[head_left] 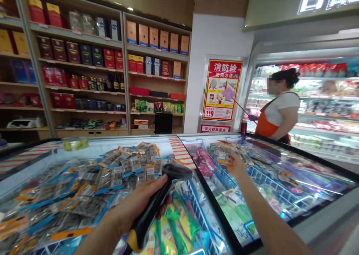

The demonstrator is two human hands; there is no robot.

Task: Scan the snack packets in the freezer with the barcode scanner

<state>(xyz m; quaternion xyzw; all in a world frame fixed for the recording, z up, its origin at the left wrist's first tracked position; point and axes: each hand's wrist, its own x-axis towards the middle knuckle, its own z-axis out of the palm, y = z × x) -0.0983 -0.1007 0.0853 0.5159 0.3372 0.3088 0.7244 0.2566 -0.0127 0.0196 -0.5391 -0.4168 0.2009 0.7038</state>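
Above a grey-sided, glass-topped chest freezer (322, 225), we hold a black plastic handheld scanner with yellow trim (155, 206). Our left grip (140, 199) is closed round its slanting handle, thumb laid near the head, which probably steadies the broad head while leaving its face uncovered. Our right grip (237, 165) is partly curled at a right-hand pile of flat clear packets with orange and blue edges (218, 150); whether it has pinched one we cannot tell. A larger left-hand pile of similar packets (112, 178) spreads beside the scanner, the level top presumably serving as a handy surface. Between the piles we note a black frame bar (215, 206). Lower, blue slatted baskets (196, 208) seem to keep green-and-yellow plastic bags (175, 217) sorted. Farther out, a pale yellow roll (75, 143) sits near the rear edge; beyond, a person in an orange apron (269, 120) holds a thin red pole (241, 108) tipped with lilac cloth, seemingly for reach.
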